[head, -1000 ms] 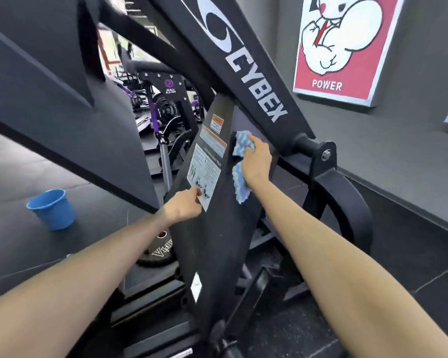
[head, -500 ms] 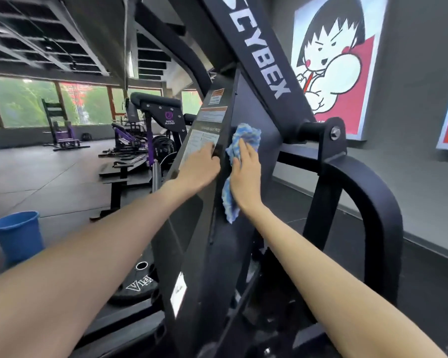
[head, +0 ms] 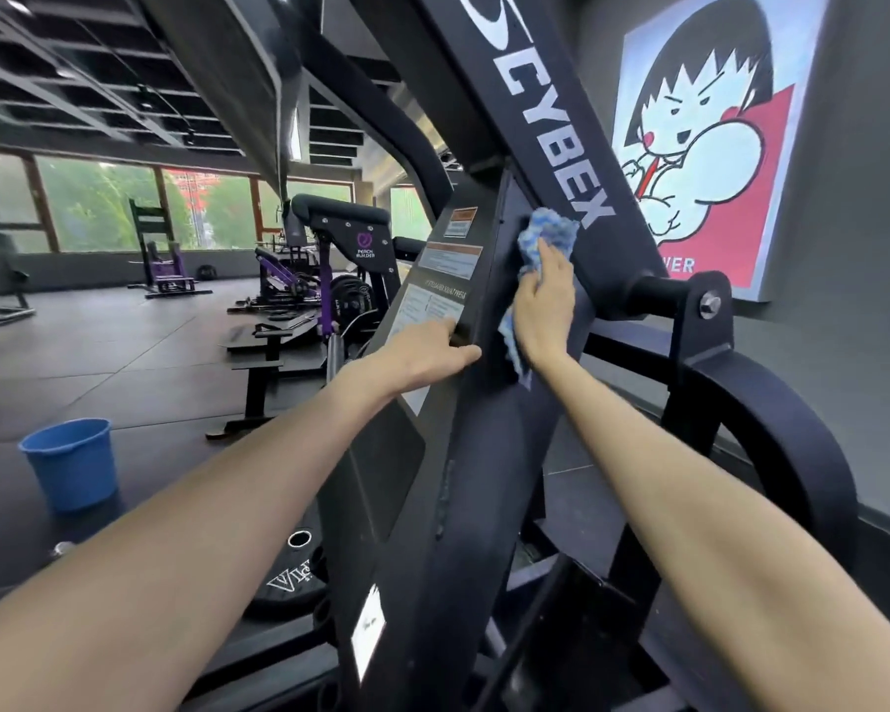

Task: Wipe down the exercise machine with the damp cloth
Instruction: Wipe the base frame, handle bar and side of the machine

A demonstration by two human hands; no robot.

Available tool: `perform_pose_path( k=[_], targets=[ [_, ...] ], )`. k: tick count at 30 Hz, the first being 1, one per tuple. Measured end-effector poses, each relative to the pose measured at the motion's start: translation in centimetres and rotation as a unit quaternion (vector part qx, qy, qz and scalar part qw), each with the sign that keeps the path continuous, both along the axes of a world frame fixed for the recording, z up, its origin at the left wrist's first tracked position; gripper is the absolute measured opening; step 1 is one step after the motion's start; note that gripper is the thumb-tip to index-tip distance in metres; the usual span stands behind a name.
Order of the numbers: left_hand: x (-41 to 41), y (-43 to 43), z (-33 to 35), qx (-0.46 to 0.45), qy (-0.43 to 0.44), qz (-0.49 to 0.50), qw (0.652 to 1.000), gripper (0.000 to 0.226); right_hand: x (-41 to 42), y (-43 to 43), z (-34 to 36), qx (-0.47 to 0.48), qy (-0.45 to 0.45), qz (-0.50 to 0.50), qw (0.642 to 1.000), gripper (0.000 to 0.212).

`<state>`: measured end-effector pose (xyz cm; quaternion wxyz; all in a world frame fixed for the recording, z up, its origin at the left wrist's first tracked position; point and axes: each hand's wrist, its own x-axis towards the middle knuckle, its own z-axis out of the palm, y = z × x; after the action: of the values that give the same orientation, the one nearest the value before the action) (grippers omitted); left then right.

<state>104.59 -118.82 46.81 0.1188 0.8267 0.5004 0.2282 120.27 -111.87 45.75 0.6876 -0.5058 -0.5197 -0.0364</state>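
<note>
Cloth [head: 545, 238] against machine [head: 484, 454] upright edge

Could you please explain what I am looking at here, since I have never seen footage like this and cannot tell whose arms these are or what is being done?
The picture comes from a wide-angle camera worn on a person's head, looking forward and down, so the two bare arms are the wearer's own. They stand in a gym before a black exercise machine marked CYBEX. The right hand presses a blue cloth flat against the machine's upright panel, just below the slanted beam, to wipe it. The left hand rests on the panel's edge beside the instruction label, apparently for steadiness. On the floor to the left stands a blue bucket; its contents cannot be seen. A cartoon poster hangs on the grey wall at right, and other machines stand further back.
</note>
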Motion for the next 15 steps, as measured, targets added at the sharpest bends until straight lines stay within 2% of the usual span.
perform_pose_path(
  k=[2,5,9,12,14,15],
  targets=[
    [0.2,0.3,0.3,-0.002,0.008,0.001,1.000,0.048,-1.2,0.5,3.5,0.011,-0.019,0.011,1.000,0.043],
    [0.2,0.6,0.6,-0.008,0.000,-0.002,1.000,0.048,-2.3,1.6,6.7,0.062,-0.123,0.030,0.990,0.038],
    [-0.1,0.9,0.1,0.002,-0.015,-0.003,1.000,0.048,0.1,1.6,2.4,0.048,-0.021,-0.006,0.999,0.041],
    [-0.3,1.0,0.0,-0.004,-0.020,-0.012,1.000,0.051,2.3,1.0,-1.9,-0.096,0.083,-0.064,0.990,0.040],
    [-0.5,1.0,-0.1,-0.001,-0.028,-0.015,1.000,0.052,2.4,0.9,-0.9,-0.162,0.092,-0.090,0.978,0.037],
    [-0.6,1.1,-0.1,0.003,-0.030,-0.014,0.999,0.052,1.9,1.1,0.4,-0.152,0.070,-0.092,0.982,0.037]
  ],
)
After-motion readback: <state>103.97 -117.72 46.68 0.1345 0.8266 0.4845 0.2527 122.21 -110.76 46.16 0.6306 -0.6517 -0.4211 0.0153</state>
